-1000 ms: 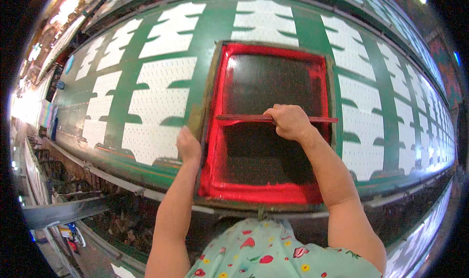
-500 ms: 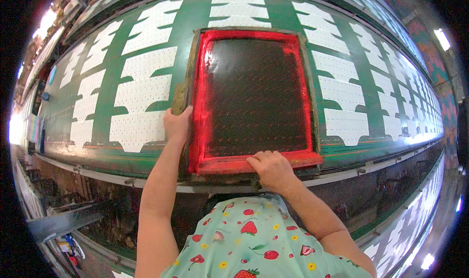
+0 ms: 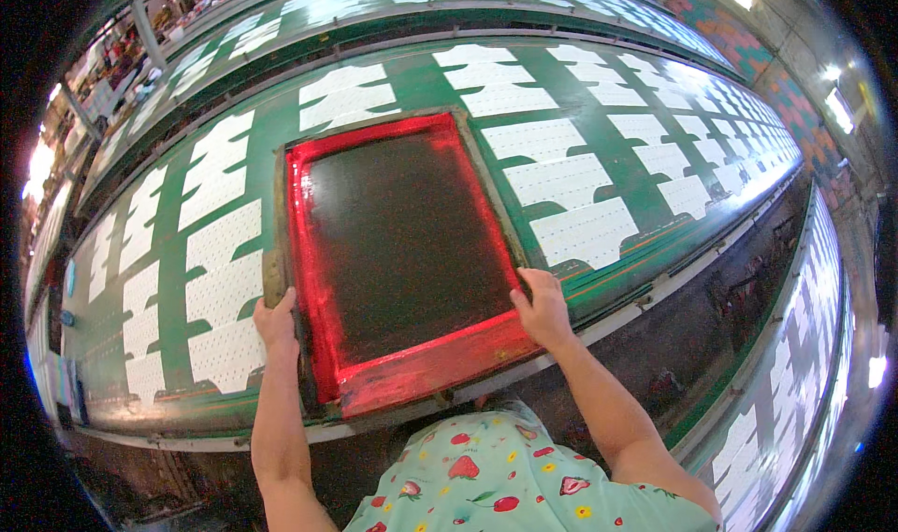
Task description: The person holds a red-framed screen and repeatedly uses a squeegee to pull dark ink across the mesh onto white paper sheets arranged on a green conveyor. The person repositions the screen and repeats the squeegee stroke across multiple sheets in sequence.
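Note:
A screen-printing frame (image 3: 374,137) with red-smeared borders and a dark, glossy mesh (image 3: 412,242) lies tilted over the green table. My left hand (image 3: 277,323) is closed round its left edge, thumb on top. On the opposite side, low on the right edge, my right hand (image 3: 544,307) grips the frame with its fingers over the rim. White cut-out fabric pieces (image 3: 224,307) with small dots lie in columns on the left, and more white pieces (image 3: 585,218) are on the right. Whatever lies under the frame is hidden.
The long green table (image 3: 416,83) runs to the far right, with a pale rail (image 3: 645,306) along its near edge. Another table with white pieces (image 3: 772,420) stands at the right, and one more lies beyond. My strawberry-print apron (image 3: 468,480) is close to the near edge.
My right hand has gone from the frame's near border to its right edge. The frame now sits farther left and looks turned in view; the whole view has shifted too.

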`<state>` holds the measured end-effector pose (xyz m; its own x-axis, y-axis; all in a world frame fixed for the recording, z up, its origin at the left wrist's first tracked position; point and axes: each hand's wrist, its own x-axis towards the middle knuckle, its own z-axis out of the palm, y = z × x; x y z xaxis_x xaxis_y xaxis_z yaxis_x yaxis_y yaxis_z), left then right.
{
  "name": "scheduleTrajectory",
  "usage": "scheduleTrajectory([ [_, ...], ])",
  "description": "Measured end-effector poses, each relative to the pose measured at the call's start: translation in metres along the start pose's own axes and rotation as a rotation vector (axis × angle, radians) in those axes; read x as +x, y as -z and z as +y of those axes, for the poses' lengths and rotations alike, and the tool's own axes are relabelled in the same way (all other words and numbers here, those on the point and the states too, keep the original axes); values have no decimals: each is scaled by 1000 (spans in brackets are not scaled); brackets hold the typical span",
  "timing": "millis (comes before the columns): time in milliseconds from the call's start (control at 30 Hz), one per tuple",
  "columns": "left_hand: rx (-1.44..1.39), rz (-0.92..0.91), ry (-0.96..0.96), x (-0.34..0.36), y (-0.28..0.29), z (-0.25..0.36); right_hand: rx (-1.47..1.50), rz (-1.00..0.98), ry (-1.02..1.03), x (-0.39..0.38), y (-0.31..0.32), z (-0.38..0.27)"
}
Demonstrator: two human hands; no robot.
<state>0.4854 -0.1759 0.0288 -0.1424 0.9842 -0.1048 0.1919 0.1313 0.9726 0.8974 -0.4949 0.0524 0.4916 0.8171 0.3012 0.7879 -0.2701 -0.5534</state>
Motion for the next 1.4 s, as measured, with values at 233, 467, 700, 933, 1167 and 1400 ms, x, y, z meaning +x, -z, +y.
scheduleTrajectory([
  [233,-142,-30,-98,-14,-11,66,601,-137,-554,36,-4,77],
  [467,-80,-91,-166,-32,-58,131,1030,-125,-676,59,32,90],
  [700,-138,-10,-110,-108,-206,106,688,-215,-522,115,115,241],
  [933,-176,20,-25,-205,-340,47,507,-147,-657,131,189,374],
  [1167,-211,1,-25,-246,-401,52,569,-79,-622,131,222,449],
  [1400,-112,22,-90,-258,-422,53,368,-2,-426,122,240,439],
])
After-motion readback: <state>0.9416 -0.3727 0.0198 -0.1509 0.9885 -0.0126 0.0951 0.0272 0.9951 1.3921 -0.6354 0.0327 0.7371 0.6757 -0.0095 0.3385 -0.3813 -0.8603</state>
